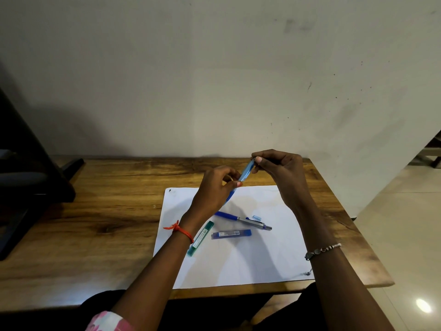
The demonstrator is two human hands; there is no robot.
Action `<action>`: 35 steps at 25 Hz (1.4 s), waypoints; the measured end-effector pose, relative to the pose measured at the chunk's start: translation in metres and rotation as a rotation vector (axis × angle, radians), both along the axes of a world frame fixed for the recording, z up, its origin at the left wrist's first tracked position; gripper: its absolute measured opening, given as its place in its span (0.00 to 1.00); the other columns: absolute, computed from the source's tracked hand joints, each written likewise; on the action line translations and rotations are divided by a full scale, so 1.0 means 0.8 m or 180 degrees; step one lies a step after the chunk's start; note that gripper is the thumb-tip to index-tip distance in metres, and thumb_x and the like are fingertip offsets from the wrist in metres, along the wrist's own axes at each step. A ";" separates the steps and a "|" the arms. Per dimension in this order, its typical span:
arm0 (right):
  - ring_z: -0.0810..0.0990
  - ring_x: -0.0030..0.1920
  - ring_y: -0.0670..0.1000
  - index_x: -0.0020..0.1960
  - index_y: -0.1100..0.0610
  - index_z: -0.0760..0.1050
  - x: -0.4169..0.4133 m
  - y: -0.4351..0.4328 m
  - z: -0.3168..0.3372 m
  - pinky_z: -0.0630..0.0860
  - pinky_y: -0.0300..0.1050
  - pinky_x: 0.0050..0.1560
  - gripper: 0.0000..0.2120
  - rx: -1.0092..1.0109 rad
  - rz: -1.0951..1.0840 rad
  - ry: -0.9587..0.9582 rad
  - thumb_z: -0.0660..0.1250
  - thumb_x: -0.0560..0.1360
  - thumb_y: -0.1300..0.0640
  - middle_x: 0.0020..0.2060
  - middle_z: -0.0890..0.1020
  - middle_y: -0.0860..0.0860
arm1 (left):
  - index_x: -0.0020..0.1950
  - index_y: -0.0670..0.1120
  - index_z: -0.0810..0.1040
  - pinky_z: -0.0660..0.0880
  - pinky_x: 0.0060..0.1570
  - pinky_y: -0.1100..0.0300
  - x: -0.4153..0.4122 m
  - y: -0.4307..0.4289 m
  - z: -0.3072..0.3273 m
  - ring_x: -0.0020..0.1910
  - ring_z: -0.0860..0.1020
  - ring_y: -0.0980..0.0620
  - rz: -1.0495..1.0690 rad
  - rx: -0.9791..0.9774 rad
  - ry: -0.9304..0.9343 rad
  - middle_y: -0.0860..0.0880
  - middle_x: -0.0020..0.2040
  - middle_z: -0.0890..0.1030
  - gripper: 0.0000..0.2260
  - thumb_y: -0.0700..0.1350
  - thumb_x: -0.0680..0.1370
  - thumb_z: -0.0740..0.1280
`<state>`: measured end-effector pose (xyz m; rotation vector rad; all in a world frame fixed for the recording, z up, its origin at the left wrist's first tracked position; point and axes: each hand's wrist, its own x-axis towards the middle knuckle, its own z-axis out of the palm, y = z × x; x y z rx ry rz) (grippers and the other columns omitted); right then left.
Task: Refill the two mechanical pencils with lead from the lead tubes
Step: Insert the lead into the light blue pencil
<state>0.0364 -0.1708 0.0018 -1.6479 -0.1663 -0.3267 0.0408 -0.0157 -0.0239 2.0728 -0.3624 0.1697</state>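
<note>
A light blue mechanical pencil [244, 174] is held tilted above the white paper sheet [250, 256]. My left hand [216, 189] grips its lower half, and my right hand [279, 170] pinches its top end between thumb and fingers. On the sheet lies a second pencil [243, 220], dark blue with a silver end. Beside its silver end sits a small light blue cap [256, 216]. A blue lead tube [232, 234] lies flat below that pencil. A green lead tube [200, 238] lies slanted, partly hidden by my left wrist.
The paper sheet lies on a wooden table [95, 211] pushed against a pale wall. A dark chair or stand [28, 177] is at the left edge. Tiled floor [405, 235] shows to the right of the table.
</note>
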 end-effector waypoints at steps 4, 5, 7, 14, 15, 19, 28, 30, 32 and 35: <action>0.82 0.37 0.53 0.47 0.61 0.81 0.000 -0.002 0.001 0.80 0.41 0.45 0.09 0.0103 0.0017 -0.0066 0.66 0.72 0.71 0.35 0.85 0.49 | 0.48 0.37 0.79 0.67 0.37 0.79 -0.004 -0.002 0.001 0.42 0.74 0.55 0.0001 -0.0073 -0.0179 0.49 0.43 0.77 0.06 0.38 0.73 0.67; 0.82 0.36 0.53 0.46 0.60 0.81 0.000 -0.002 0.002 0.80 0.41 0.45 0.10 0.0126 0.0041 -0.0082 0.66 0.71 0.71 0.35 0.85 0.48 | 0.48 0.37 0.79 0.67 0.37 0.78 -0.005 -0.002 0.000 0.41 0.74 0.55 0.0008 -0.0085 -0.0196 0.49 0.43 0.77 0.06 0.37 0.73 0.67; 0.82 0.36 0.53 0.45 0.60 0.82 -0.001 0.000 0.003 0.80 0.41 0.45 0.11 0.0151 0.0076 -0.0110 0.65 0.71 0.72 0.35 0.84 0.49 | 0.48 0.36 0.79 0.67 0.37 0.78 -0.005 -0.002 0.000 0.40 0.74 0.58 0.0015 -0.0111 -0.0220 0.49 0.42 0.77 0.06 0.37 0.73 0.67; 0.80 0.40 0.48 0.53 0.55 0.80 -0.007 -0.003 0.001 0.79 0.39 0.42 0.16 0.0631 0.0335 0.0196 0.66 0.71 0.71 0.40 0.84 0.51 | 0.53 0.37 0.78 0.75 0.49 0.57 -0.004 -0.008 0.010 0.46 0.77 0.51 0.0049 -0.0653 0.0091 0.46 0.45 0.79 0.09 0.39 0.75 0.66; 0.80 0.39 0.48 0.54 0.56 0.79 -0.007 -0.007 -0.002 0.79 0.39 0.41 0.16 0.0397 0.0235 0.0331 0.67 0.71 0.71 0.41 0.84 0.54 | 0.52 0.38 0.77 0.76 0.49 0.58 -0.002 -0.008 0.012 0.46 0.77 0.51 0.0112 -0.0757 0.0138 0.46 0.45 0.79 0.08 0.39 0.75 0.66; 0.78 0.34 0.51 0.48 0.67 0.81 -0.012 -0.020 -0.019 0.75 0.33 0.29 0.10 -0.1868 0.0126 0.1178 0.71 0.67 0.70 0.44 0.84 0.65 | 0.49 0.41 0.76 0.77 0.48 0.57 0.002 -0.008 0.015 0.45 0.77 0.50 0.0243 -0.0998 0.0244 0.47 0.43 0.78 0.06 0.40 0.74 0.67; 0.74 0.28 0.47 0.45 0.68 0.82 -0.015 -0.009 -0.032 0.70 0.36 0.28 0.10 -0.3017 0.0389 0.1748 0.75 0.65 0.65 0.35 0.81 0.59 | 0.53 0.37 0.76 0.78 0.50 0.53 0.002 -0.005 0.016 0.47 0.77 0.48 0.0270 -0.1002 0.0219 0.39 0.50 0.80 0.10 0.40 0.74 0.67; 0.74 0.29 0.47 0.45 0.68 0.82 -0.014 -0.007 -0.035 0.69 0.36 0.28 0.10 -0.3162 0.0374 0.1713 0.75 0.65 0.64 0.38 0.83 0.60 | 0.53 0.37 0.76 0.77 0.48 0.57 0.002 -0.005 0.015 0.47 0.77 0.48 0.0293 -0.1013 0.0216 0.40 0.49 0.80 0.10 0.40 0.74 0.67; 0.73 0.29 0.46 0.46 0.68 0.82 -0.014 -0.006 -0.034 0.69 0.36 0.28 0.10 -0.3224 0.0290 0.1636 0.74 0.66 0.64 0.39 0.83 0.60 | 0.53 0.37 0.76 0.77 0.46 0.61 0.003 -0.005 0.016 0.46 0.77 0.49 0.0320 -0.1027 0.0227 0.43 0.48 0.79 0.10 0.41 0.74 0.67; 0.75 0.26 0.44 0.47 0.68 0.81 -0.007 -0.005 -0.020 0.72 0.32 0.28 0.08 -0.2275 -0.0102 0.0961 0.70 0.69 0.66 0.36 0.82 0.60 | 0.52 0.37 0.76 0.78 0.39 0.67 0.003 -0.003 0.016 0.44 0.78 0.49 0.0348 -0.1131 0.0244 0.45 0.45 0.79 0.10 0.41 0.74 0.67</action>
